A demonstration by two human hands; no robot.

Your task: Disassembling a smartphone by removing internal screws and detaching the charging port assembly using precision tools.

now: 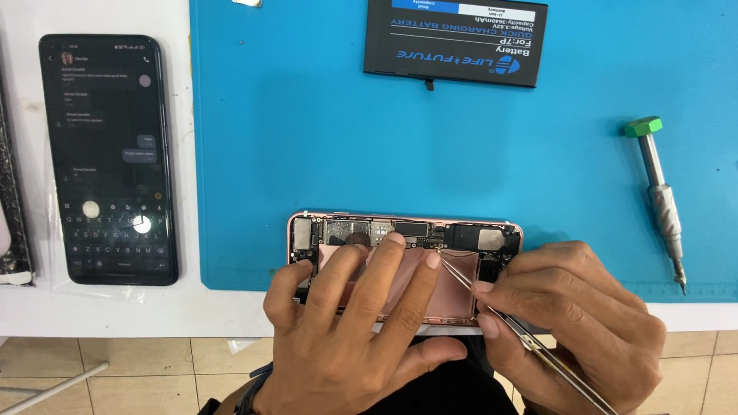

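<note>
At the lower centre of the frame, an opened rose-gold phone shell with its circuit board bare (461, 234) lies on the blue work mat (307, 138). The left hand (346, 323) presses flat on it, fingers spread and loose, grasping nothing. The right hand (569, 323) pinches thin metal tweezers (492, 300), tips at the board's edge; the work looks like picking at a small part there, which calls for steady, fine tip placement

A white surface (192, 311) fills most of the view, with a blue work mat (307, 115) laid over its right and far part. Beyond the near edge, the floor (154, 369) shows beige tiles with dark grout lines. A pale bar (54, 388) crosses the near left corner. Lighting is even and bright.
</note>
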